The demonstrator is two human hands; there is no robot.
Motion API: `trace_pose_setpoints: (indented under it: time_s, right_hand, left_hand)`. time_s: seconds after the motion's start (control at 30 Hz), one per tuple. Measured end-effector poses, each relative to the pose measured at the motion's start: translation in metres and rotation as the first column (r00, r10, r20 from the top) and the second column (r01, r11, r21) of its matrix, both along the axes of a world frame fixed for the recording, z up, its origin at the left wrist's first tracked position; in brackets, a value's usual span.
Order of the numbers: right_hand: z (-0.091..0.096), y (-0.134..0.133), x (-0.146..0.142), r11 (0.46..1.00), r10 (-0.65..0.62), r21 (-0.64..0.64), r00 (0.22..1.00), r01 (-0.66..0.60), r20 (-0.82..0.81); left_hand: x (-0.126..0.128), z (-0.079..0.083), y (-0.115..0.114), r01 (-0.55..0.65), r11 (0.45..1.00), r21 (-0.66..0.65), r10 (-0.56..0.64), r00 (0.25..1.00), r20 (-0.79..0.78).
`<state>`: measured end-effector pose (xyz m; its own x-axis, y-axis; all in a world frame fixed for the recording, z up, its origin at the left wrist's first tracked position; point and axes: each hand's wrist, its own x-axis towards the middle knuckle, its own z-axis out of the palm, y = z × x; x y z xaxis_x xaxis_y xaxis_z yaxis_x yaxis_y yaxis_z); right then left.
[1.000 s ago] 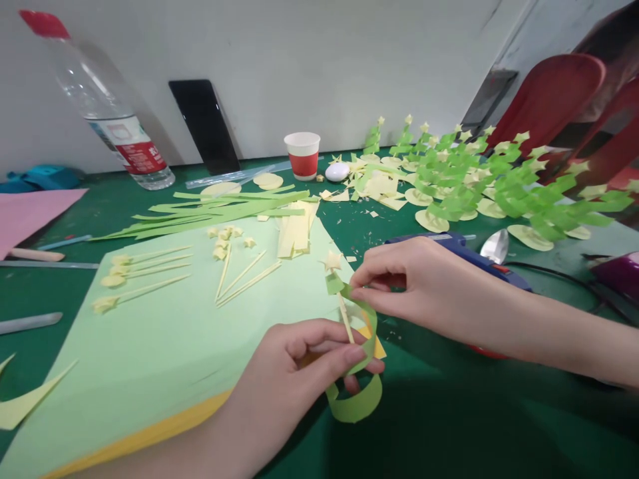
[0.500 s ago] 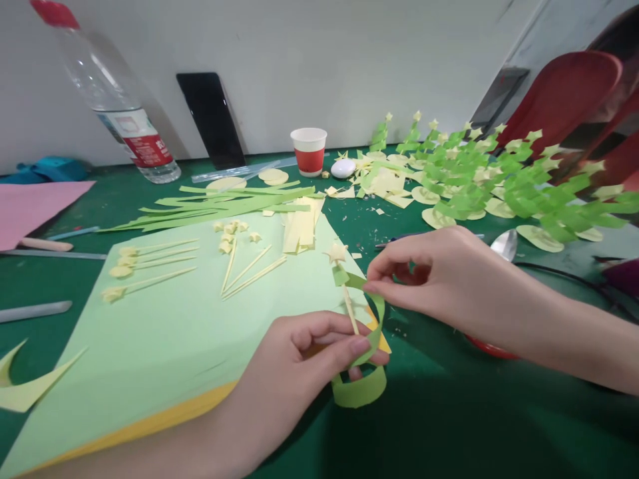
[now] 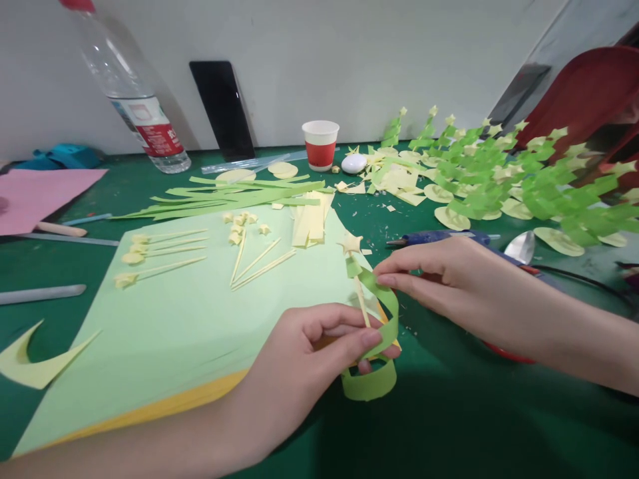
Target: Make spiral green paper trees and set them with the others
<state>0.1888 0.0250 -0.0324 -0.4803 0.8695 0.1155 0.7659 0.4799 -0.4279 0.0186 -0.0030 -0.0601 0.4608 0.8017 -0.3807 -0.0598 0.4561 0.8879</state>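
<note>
Holding a stick (image 3: 363, 303): left grip (image 3: 317, 352). Pinching a green strip (image 3: 393, 311), apparently: right grip (image 3: 449, 269).

Lower middle of the frame, the left-hand grip (image 3: 319, 352) is pinching a thin stick (image 3: 361, 299) with a pale yellow star (image 3: 351, 244) on top, plus a curly green paper strip (image 3: 370, 387) that loops below the fingers. Right-hand grip (image 3: 452, 273), right of center, has thumb and forefinger at the upper part of that strip, near the star. Pale green sheet (image 3: 174, 346) fills much of the left side of the dark green counter (image 3: 449, 432), with little stars (image 3: 236, 237) and loose sticks on it. Upper right's crowded with star-topped green paper plants (image 3: 519, 183). Upper left, bottle (image 3: 160, 140) and black phone (image 3: 222, 110); red-and-white cup (image 3: 320, 154) top middle.
</note>
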Motion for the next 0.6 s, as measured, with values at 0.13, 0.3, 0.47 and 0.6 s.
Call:
trace_pose_setpoints:
  time_s: [0.13,0.3,0.47,0.6]
  right_hand:
    - [0.0010,-0.0005,0.0002,0.990,-0.010,-0.143,0.998,0.000,-0.070]
    - [0.0022,-0.0006,-0.0002,0.991,-0.043,-0.133,0.996,0.032,-0.082]
    - [0.0014,0.0023,0.0029,0.963,-0.028,0.266,0.998,0.041,-0.050]
    - [0.0018,0.0042,0.0085,0.828,-0.045,0.559,0.991,-0.034,0.127]
  left_hand:
    - [-0.0009,0.0007,-0.0008,0.008,1.000,0.010,-0.008,1.000,0.020]
    - [-0.0024,-0.0033,-0.0007,0.005,1.000,0.012,-0.005,0.999,0.037]
    - [-0.0026,-0.0066,-0.0013,0.009,1.000,0.014,-0.010,0.996,0.085]
    - [-0.0020,-0.0076,-0.0012,0.007,1.000,0.003,-0.008,0.994,0.112]
